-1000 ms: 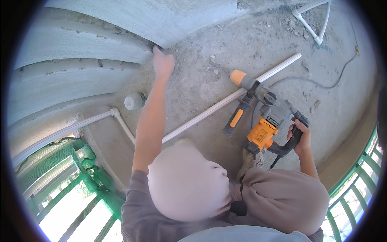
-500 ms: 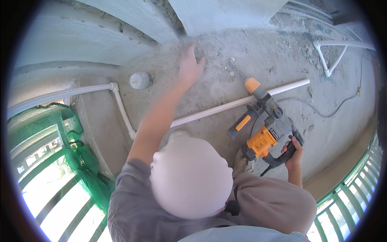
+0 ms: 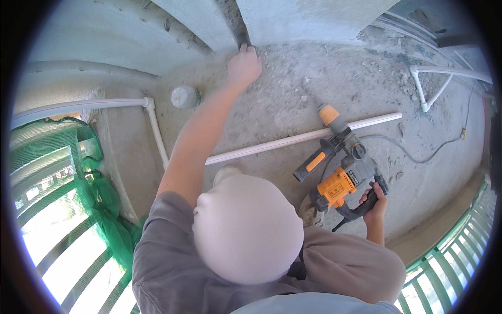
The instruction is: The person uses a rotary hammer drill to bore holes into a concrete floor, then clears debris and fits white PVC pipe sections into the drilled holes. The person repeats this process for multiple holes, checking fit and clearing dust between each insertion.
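My right hand [image 3: 375,203] is wrapped round the rear handle of an orange and black rotary hammer [image 3: 345,172]. The tool lies slantwise, its orange-tipped nose pointing away and to the left. Its bit end rests out over the rough concrete floor. My left arm reaches far forward, and my left hand [image 3: 244,67] is at the foot of the wall, by the lower end of a vertical groove [image 3: 231,18]. Its fingers are drawn together; anything between them is too small or hidden to tell.
A white plastic pipe [image 3: 277,142] runs across the floor, passing by the hammer. A whitish cylindrical container [image 3: 184,97] stands left of my arm. Grey cable [image 3: 413,157] curves to the right. Green netting [image 3: 99,193] hangs on railings. A white rounded form [image 3: 248,230] blocks the lower middle.
My left hand has moved slightly forward to the groove's foot, and its spread fingers have drawn together. My right hand keeps its hold on the rotary hammer; the view has turned slightly.
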`<state>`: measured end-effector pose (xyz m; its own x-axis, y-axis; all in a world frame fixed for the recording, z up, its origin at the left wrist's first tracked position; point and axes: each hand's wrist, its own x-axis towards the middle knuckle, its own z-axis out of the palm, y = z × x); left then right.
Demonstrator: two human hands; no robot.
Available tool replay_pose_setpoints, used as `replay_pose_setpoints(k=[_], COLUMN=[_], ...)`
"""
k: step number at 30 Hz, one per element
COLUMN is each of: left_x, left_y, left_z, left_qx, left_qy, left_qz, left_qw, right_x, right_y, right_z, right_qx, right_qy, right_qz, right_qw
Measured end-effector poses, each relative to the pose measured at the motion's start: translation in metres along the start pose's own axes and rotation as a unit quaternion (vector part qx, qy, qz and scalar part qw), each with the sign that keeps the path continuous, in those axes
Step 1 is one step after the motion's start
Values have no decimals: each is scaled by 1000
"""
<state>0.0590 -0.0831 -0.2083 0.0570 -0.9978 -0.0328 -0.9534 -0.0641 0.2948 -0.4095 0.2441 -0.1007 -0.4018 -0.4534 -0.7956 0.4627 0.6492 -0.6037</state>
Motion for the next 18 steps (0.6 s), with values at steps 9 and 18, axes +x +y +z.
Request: replay_pose_setpoints(k=[9, 18], left_x=[18, -114], left_y=[-17, 22], left_z=[15, -13], left_qx=[-312, -421], left_qy=[37, -157], left_qz=[-99, -32], left_qw=[944, 893], right_x=[5, -34], right_y=[3, -18], right_z=[-5, 4], right_qx=[5, 3], right_qy=[-2, -69], right_qz=[10, -31], right_qw=[1000, 997])
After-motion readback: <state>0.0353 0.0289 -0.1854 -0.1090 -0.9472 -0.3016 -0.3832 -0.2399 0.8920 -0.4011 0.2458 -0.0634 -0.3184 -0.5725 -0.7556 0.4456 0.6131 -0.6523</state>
